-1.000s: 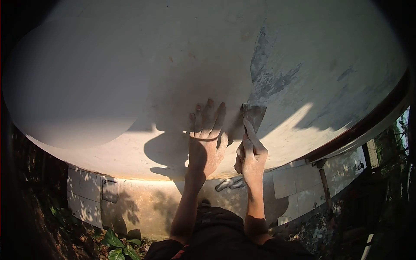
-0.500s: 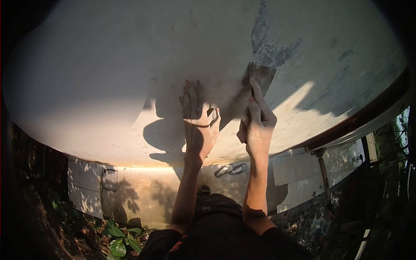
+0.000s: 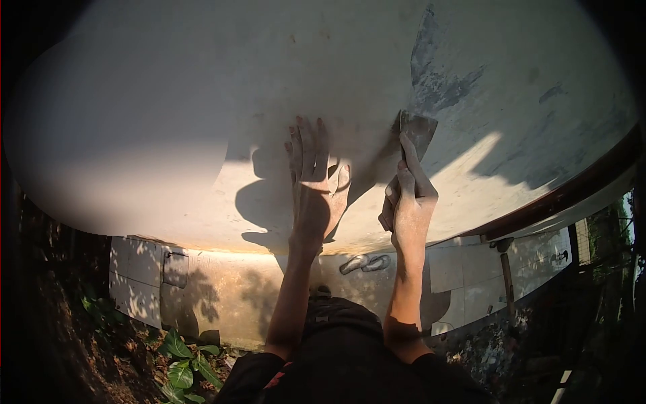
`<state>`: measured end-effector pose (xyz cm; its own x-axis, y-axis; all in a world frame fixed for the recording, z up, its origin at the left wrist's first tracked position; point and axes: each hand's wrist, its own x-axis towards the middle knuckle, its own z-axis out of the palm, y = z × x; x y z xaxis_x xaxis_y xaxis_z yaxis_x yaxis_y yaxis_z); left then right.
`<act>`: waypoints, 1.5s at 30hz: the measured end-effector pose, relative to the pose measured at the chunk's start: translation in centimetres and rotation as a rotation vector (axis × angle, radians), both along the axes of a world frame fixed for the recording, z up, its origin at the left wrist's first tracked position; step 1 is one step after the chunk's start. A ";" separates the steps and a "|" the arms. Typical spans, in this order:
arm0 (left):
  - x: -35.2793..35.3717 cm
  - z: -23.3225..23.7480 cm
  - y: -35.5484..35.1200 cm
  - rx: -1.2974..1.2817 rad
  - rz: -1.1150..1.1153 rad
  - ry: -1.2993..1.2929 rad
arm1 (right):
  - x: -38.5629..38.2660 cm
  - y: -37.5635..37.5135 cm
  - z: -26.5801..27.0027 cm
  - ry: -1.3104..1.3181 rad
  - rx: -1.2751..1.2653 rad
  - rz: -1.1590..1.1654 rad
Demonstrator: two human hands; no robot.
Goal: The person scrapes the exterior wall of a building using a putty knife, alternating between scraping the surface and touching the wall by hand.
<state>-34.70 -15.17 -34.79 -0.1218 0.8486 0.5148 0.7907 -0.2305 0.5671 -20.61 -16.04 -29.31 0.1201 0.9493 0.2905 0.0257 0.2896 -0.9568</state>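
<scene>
A pale, curved-looking wall surface (image 3: 269, 74) fills the upper view, with rough grey patches (image 3: 444, 81) at the right. My left hand (image 3: 313, 178) lies flat against the wall, fingers spread and pointing up, partly in shadow. To its right, my right hand (image 3: 410, 195) is wrapped round a scraper with a wide flat metal blade (image 3: 420, 133). One finger stretches along the blade, whose top edge is at the wall just below the grey patch. The scraper's handle is mostly hidden in my fingers. Both hands look dusty.
A pair of sandals (image 3: 365, 263) lies on the sunlit ledge (image 3: 235, 283) below the wall. Pale tiles (image 3: 134, 296) flank it. Green leaves (image 3: 180, 372) grow at the lower left. A long-handled tool (image 3: 506, 273) stands at the right, under a dark red strip (image 3: 558, 205).
Both hands and the wall's grey patches appear shifted slightly right in view. The blade sits a little lower relative to the grey patch. My grip on the scraper is unchanged.
</scene>
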 end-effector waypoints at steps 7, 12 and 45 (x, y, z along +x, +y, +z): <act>-0.7 -0.2 -0.6 0.124 -0.025 -0.061 | 0.6 0.1 3.2 0.106 -0.078 0.090; -0.7 1.0 0.0 0.197 -0.023 -0.060 | 0.5 0.3 -1.1 0.045 -0.065 -0.007; -0.6 0.7 -0.1 0.135 -0.019 -0.024 | 0.7 -0.1 2.3 0.094 -0.094 0.055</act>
<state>-35.30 -15.28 -34.05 -0.1203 0.7741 0.6216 0.7724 -0.3204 0.5484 -19.91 -16.11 -27.01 0.0893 0.9777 0.1901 -0.0785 0.1972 -0.9772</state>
